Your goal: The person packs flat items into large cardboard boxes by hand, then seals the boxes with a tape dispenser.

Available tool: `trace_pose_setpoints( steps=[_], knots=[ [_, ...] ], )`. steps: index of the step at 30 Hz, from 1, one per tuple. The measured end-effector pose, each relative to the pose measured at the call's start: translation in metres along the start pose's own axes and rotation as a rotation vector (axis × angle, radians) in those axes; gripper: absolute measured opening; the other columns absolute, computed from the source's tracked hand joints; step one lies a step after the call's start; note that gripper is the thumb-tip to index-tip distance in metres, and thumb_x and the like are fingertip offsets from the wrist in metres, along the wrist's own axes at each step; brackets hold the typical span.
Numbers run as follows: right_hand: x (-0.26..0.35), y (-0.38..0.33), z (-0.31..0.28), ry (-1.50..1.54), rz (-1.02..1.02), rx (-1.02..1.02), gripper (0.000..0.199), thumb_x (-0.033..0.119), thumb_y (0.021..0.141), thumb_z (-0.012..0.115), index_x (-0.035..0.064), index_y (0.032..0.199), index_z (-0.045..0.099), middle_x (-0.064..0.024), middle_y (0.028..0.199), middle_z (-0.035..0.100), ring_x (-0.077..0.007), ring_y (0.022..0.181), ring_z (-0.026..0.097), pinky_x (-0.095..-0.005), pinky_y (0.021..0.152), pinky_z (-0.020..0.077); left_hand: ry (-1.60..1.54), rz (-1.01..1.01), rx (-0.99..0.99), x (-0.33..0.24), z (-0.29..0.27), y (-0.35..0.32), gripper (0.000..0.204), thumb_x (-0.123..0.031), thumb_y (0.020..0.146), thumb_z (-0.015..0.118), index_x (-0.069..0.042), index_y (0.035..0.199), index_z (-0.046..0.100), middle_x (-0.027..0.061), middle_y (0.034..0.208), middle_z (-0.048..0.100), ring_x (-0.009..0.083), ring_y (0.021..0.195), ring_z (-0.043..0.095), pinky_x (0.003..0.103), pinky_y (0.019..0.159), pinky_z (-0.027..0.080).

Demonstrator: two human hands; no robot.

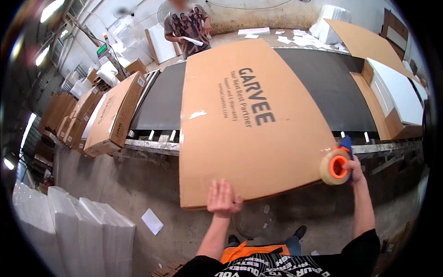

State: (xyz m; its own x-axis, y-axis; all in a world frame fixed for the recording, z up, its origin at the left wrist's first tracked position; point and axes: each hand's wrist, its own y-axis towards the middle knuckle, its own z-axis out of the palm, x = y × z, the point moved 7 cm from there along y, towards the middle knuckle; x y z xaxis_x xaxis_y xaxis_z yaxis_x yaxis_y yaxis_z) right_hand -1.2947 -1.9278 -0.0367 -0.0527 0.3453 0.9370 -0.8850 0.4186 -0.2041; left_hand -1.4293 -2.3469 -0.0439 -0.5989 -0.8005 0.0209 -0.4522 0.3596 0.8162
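A large, flat brown cardboard box (221,152) lies across the dark conveyor belt, its near edge jutting over the rail toward me. Printing marks its top, and a small pale torn patch shows left of centre. My left hand (222,199) presses flat on the box's near edge, fingers stretched out. At the box's near right corner, my right hand (355,170) grips a tape dispenser (347,147) with a blue body, an orange hub and a wide roll of tape. The dispenser rests against or just beside the box's right edge; which one I cannot tell.
Cartons (115,113) stand on rollers at the left end of the conveyor belt (159,99). An open box with white panels (397,90) sits at the right. Wrapped white foam stacks (87,231) stand lower left. Across the belt, a person (189,25) holds paper.
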Motion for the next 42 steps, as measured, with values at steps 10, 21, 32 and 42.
trace_pose_setpoints(
  steps=[10, 21, 32, 42],
  knots=[
    [-0.166, -0.086, 0.403, -0.184, -0.061, 0.281, 0.082, 0.019, 0.062, 0.079, -0.0029, 0.135, 0.05, -0.0102, 0.123, 0.061, -0.0181, 0.113, 0.059, -0.0344, 0.101, 0.0446, 0.185, -0.333, 0.271, 0.429, 0.087, 0.073, 0.05, -0.038, 0.093, 0.052, 0.003, 0.121, 0.048, 0.0242, 0.119, 0.052, 0.0381, 0.101, 0.053, 0.05, 0.087, 0.042],
    [-0.092, 0.12, 0.512, 0.219, -0.033, 0.608, 0.077, -0.013, 0.06, 0.06, 0.0027, 0.134, 0.048, -0.0083, 0.117, 0.061, -0.0173, 0.104, 0.061, -0.0325, 0.09, 0.0512, -0.35, -1.104, -0.198, 0.375, -0.019, -0.053, 0.051, -0.021, 0.095, 0.06, 0.004, 0.134, 0.041, 0.0241, 0.133, 0.046, 0.0318, 0.118, 0.049, 0.039, 0.1, 0.042],
    [0.023, 0.377, 0.177, -0.818, -0.307, -0.066, 0.088, 0.062, 0.072, 0.065, -0.0004, 0.131, 0.05, -0.0226, 0.138, 0.041, -0.0372, 0.13, 0.035, -0.044, 0.11, 0.0278, -0.36, -0.602, 0.093, 0.041, 0.143, 0.129, 0.029, -0.013, 0.087, 0.066, 0.001, 0.112, 0.059, 0.0259, 0.145, 0.039, 0.0385, 0.131, 0.042, 0.045, 0.108, 0.034],
    [0.027, 0.555, 0.019, -0.764, 0.275, 0.19, 0.084, 0.066, 0.071, 0.068, 0.0041, 0.126, 0.057, -0.0177, 0.119, 0.059, -0.0235, 0.109, 0.057, -0.0344, 0.088, 0.0456, 0.152, -0.537, 0.258, -0.03, 0.208, 0.167, 0.031, -0.021, 0.085, 0.061, -0.003, 0.11, 0.065, 0.0157, 0.122, 0.063, 0.0442, 0.123, 0.047, 0.051, 0.105, 0.037]
  ],
)
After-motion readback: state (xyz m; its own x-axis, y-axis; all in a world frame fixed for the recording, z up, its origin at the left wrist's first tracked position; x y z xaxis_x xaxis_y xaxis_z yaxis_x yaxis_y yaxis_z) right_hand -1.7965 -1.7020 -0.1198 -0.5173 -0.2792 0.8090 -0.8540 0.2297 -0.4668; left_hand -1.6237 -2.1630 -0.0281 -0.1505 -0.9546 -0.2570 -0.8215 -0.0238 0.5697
